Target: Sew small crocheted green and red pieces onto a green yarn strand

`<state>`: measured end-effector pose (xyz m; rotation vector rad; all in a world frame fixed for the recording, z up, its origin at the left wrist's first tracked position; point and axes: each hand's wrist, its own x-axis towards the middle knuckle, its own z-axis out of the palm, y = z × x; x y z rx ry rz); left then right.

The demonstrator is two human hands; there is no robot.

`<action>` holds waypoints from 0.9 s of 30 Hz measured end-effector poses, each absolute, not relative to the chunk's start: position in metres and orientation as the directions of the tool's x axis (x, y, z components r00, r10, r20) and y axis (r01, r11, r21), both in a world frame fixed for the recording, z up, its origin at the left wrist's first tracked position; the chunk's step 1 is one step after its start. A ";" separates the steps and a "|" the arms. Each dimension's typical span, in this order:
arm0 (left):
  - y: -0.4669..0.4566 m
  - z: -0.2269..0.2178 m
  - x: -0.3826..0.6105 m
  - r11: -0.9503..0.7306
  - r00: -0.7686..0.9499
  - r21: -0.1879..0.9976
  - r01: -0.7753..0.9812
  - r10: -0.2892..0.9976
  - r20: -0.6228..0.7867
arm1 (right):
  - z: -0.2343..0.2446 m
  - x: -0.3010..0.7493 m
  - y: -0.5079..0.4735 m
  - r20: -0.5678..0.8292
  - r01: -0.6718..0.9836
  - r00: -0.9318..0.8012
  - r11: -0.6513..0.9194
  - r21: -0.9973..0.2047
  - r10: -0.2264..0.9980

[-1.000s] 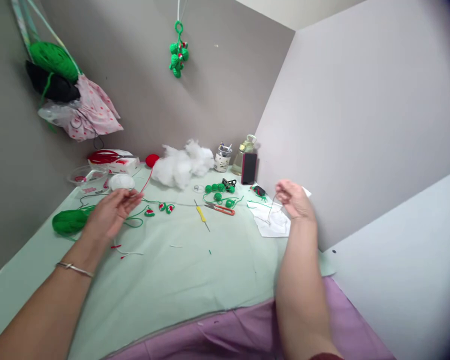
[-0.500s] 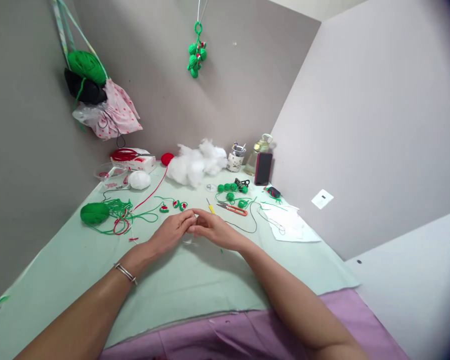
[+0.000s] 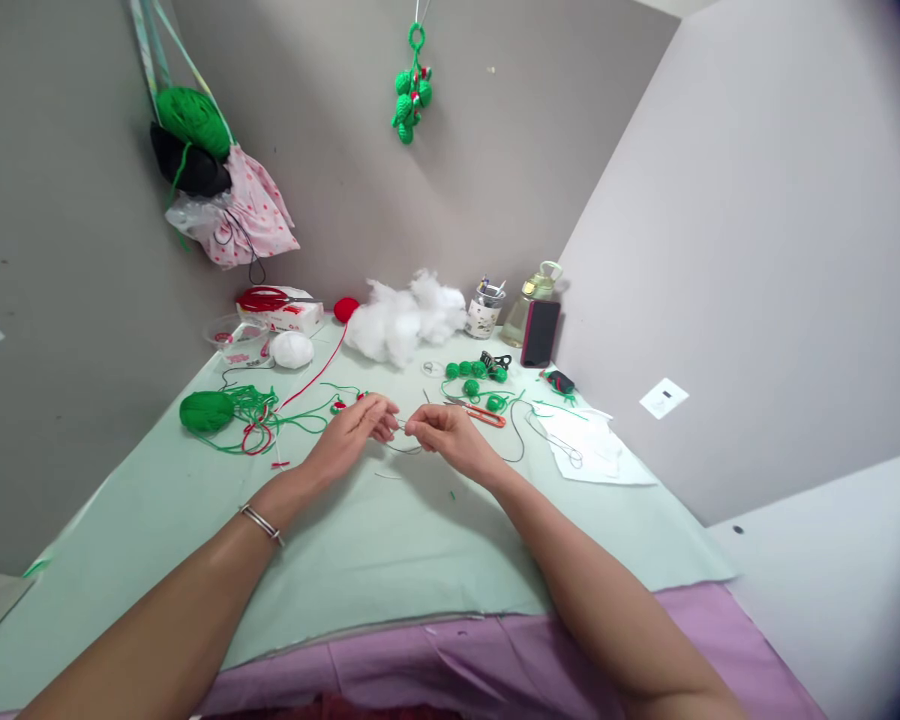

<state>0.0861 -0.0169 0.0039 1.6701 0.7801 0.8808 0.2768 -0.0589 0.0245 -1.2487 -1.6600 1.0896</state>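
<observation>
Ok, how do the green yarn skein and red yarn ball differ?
The green yarn skein is oblong; the red yarn ball looks rounder. The skein lies nearer the camera, while the ball sits farther back, beside the white stuffing. Both rest on the cloth-covered table.

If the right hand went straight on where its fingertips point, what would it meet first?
Probably the curled fingers of the bare left hand, just across a narrow gap. Something thin and thread-like shows in that gap; depth is unclear there.
</observation>
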 end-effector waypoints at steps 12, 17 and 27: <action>-0.026 0.012 0.085 -0.391 0.451 0.902 0.184 0.849 0.276 | 0.034 0.279 -0.063 0.114 0.336 -0.184 0.171 -0.926 0.976; -0.025 0.001 0.089 -0.581 0.493 0.773 0.254 0.765 0.413 | 0.034 0.279 -0.064 0.106 0.358 -0.196 0.172 -0.918 0.975; -0.023 0.001 0.087 -0.608 0.417 0.760 0.231 0.767 0.487 | 0.035 0.280 -0.064 0.107 0.361 -0.201 0.175 -0.916 0.974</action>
